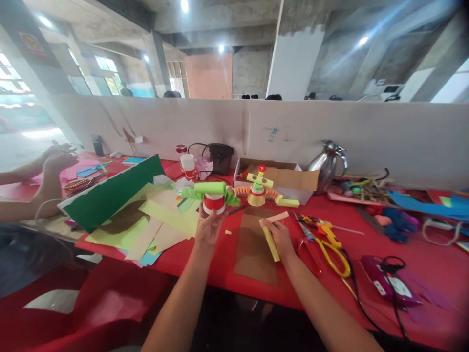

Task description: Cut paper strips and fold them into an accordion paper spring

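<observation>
My left hand (207,228) is raised above the red table (366,254) and closed round a small red and white paper cup figure (214,201) with a green paper roll and crinkled green arms on top. My right hand (280,237) rests on a brown sheet of card (252,249), pinching a yellow paper strip (271,244). A tan card strip (275,217) lies by its fingertips. Behind stands a second paper figure (257,191), yellow with orange folded arms.
Yellow-handled scissors (330,252) and red scissors lie right of the card. A purple glue gun (388,283) with a cable is further right. A green board (110,193) and loose coloured papers lie left. A cardboard box (289,178), metal jug (328,164) and another person's hands (54,161) are about.
</observation>
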Action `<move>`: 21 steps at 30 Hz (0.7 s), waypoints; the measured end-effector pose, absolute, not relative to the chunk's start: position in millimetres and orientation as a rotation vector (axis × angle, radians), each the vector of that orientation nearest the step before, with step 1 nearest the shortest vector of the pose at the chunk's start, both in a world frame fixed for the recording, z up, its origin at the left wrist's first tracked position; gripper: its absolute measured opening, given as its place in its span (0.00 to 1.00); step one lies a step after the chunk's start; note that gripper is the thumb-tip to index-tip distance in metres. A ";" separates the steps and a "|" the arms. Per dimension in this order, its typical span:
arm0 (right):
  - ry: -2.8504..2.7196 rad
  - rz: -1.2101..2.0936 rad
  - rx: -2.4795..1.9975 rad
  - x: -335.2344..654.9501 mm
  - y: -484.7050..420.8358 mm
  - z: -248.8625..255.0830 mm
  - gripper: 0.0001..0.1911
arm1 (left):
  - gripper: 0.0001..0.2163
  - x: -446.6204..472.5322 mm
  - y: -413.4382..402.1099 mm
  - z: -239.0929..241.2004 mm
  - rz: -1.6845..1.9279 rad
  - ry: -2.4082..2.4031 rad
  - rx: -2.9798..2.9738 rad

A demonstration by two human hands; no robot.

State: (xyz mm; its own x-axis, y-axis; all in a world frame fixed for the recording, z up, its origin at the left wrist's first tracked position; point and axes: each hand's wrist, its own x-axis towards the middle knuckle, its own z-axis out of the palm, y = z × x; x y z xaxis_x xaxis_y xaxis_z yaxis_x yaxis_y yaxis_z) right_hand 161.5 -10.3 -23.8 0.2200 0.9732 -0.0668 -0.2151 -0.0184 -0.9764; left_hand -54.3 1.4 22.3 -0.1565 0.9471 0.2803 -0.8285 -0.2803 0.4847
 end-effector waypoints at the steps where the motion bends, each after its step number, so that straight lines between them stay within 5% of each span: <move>1: -0.865 1.167 -1.169 161.8 -9.4 -25.3 0.22 | 0.25 -56.8 3.8 20.2 1.757 0.276 0.652; 21: -0.823 1.179 -1.136 158.5 -11.4 -20.4 0.21 | 0.20 -67.5 9.3 -8.6 1.724 0.576 0.564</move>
State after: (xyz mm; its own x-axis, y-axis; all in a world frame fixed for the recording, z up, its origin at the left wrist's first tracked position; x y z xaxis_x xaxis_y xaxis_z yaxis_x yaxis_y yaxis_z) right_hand 158.5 -11.4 -20.4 0.2250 0.9719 -0.0686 -0.2710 -0.0052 -0.9626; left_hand -67.5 9.3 -8.6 -0.2097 0.9753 0.0696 -0.7373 -0.2045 0.6438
